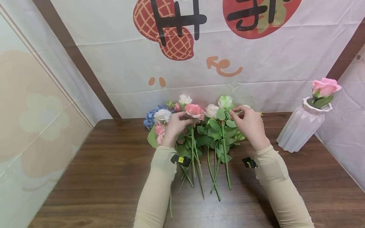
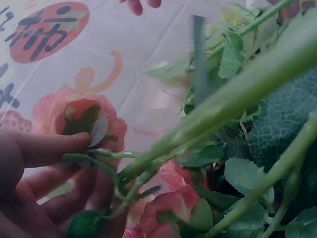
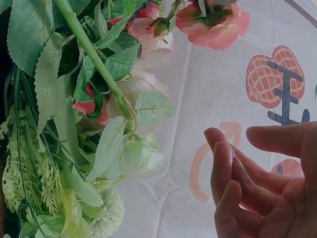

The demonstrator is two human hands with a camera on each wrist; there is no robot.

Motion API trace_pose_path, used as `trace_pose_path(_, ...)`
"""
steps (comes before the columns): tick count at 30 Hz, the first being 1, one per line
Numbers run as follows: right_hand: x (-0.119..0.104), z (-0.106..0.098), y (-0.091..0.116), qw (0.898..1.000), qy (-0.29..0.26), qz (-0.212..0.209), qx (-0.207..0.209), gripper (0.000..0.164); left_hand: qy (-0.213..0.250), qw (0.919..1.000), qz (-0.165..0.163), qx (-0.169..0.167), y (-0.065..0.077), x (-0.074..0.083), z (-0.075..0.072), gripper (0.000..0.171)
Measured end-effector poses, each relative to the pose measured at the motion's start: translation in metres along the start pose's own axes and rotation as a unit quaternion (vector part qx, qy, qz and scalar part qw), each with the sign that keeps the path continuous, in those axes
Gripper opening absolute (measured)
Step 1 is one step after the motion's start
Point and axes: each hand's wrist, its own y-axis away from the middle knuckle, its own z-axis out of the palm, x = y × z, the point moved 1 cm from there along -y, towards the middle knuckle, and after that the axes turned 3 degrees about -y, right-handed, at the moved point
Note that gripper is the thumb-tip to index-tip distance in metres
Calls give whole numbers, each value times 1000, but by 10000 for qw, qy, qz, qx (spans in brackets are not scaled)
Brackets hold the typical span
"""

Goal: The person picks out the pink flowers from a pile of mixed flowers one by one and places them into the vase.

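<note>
The white ribbed vase point(image 1: 299, 129) at my right holds one pink rose point(image 1: 325, 87). The artificial flower stems point(image 1: 212, 148) lie on the dark wooden bench point(image 1: 114, 171), heads away from me. My left hand point(image 1: 175, 125) pinches a pink bloom point(image 1: 194, 110); my right hand point(image 1: 249, 122) hovers with a loose, empty grip.

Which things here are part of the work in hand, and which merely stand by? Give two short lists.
In hand:
left hand, holding a pink rose by its stem
right hand, at the leaves by the pale green rose
pile of flower stems

Standing by:
white vase with one pink rose
printed backdrop cloth
wooden table
</note>
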Motion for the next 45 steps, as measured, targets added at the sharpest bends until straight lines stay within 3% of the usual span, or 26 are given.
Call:
trace_pose_path(3, 0, 0, 0, 10000, -8, 3, -1, 33, -192, 9992, 186, 299, 1, 2, 0, 16)
trace_pose_path(9, 0, 1, 1, 10000, -16, -3, 9, 33, -27, 9984, 60, 560, 2, 5, 0, 8)
trace_pose_path(12, 0, 1, 0, 10000, -2, -5, 14, 33, 265, 9985, -43, 472, 2, 7, -1, 5)
trace_pose_path(18, 1, 2, 0, 10000, 23, -5, 2, 33, 1078, 9932, -419, -126, 3, 5, -6, 14)
trace_pose_path(25, 1, 3, 0, 10000, 32, -27, -34, 33, -171, 9997, 72, -151, -1, 0, -6, 17)
trace_pose_path(29, 1, 3, 0, 10000, 36, -36, -38, 32, -502, 9986, 109, -102, -1, 1, -6, 20)
trace_pose_path(39, 1, 3, 0, 9999, 67, -94, -3, 31, -1384, 9886, 443, 398, 1, 4, -6, 31)
trace_pose_path(43, 1, 3, 0, 9999, 62, -115, 9, 31, -1473, 9869, 449, 482, 2, 5, -8, 29)
trace_pose_path(45, 0, 3, 0, 9999, 65, -115, 15, 32, -1689, 9824, 476, 645, 3, 6, -10, 21)
